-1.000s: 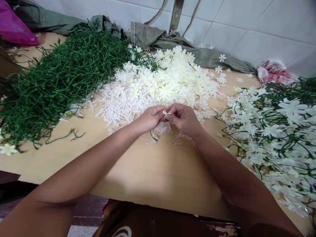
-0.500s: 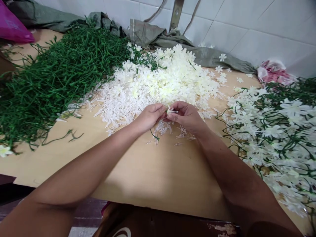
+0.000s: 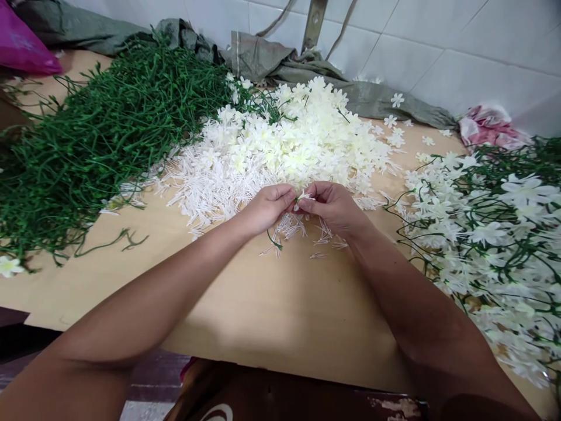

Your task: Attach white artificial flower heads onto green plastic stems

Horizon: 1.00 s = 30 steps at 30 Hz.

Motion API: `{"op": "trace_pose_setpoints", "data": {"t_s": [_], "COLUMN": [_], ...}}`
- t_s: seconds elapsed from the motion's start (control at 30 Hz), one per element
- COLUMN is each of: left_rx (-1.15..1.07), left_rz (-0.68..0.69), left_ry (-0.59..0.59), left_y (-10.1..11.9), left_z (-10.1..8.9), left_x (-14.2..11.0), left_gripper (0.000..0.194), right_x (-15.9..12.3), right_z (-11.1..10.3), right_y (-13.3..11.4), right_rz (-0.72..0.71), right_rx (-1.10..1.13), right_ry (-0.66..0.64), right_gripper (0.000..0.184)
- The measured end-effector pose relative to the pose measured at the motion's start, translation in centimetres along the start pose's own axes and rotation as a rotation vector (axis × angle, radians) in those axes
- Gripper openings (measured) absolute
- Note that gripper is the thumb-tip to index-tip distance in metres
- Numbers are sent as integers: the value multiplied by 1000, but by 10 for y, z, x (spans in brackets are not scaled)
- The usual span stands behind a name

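Both hands meet over the near edge of the heaped parts, pinching one small artificial flower point(image 3: 302, 199) between them. My left hand point(image 3: 272, 206) is closed on its green stem, most of which the fingers hide; a green stem end hangs below the hand. My right hand point(image 3: 331, 204) has thumb and fingertips pressed on the white blossom. Just behind the hands lie a pile of loose white petals point(image 3: 307, 134) and a spread of thin white stamens point(image 3: 219, 181).
A big heap of green stems point(image 3: 118, 128) covers the left. Assembled white flowers point(image 3: 486, 234) with stems are piled at right. Along the tiled wall point(image 3: 421, 35) lies grey-green cloth point(image 3: 372, 102). A magenta bag point(image 3: 24, 44) and a pink-and-white plastic bag point(image 3: 491, 128) sit at the back corners.
The fingers of my right hand have shifted slightly on the blossom, and less of its white stamens sticks out. My left hand stays nearly where it was.
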State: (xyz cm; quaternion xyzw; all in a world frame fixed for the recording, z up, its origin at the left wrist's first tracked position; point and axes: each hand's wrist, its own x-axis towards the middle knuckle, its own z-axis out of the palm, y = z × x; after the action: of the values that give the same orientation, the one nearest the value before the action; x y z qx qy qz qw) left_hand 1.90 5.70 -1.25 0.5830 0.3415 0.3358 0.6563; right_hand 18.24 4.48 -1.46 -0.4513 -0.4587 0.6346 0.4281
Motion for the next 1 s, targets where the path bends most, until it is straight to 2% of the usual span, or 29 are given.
{"op": "trace_pose_setpoints", "data": {"t_s": [0.2, 0.43, 0.63, 0.87, 1.0], "left_rx": [181, -1, 54, 46, 42], "left_rz": [-4, -65, -45, 38, 42], "left_ry": [4, -33, -98, -172, -162], "left_y": [-6, 4, 7, 6, 4], "left_z": [4, 0, -1, -4, -5], "left_x": [-2, 0, 1, 1, 2], "left_gripper": [31, 36, 38, 47, 45], "right_x": [0, 1, 0, 0, 1], "right_z": [-1, -4, -8, -7, -4], "right_y": [2, -6, -8, -4, 0], "right_rz": [-14, 57, 51, 87, 55], "right_rx": [-69, 108, 117, 162, 170], "right_ry": [36, -149, -116, -178, -154], "right_gripper": [42, 38, 33, 34, 36]}}
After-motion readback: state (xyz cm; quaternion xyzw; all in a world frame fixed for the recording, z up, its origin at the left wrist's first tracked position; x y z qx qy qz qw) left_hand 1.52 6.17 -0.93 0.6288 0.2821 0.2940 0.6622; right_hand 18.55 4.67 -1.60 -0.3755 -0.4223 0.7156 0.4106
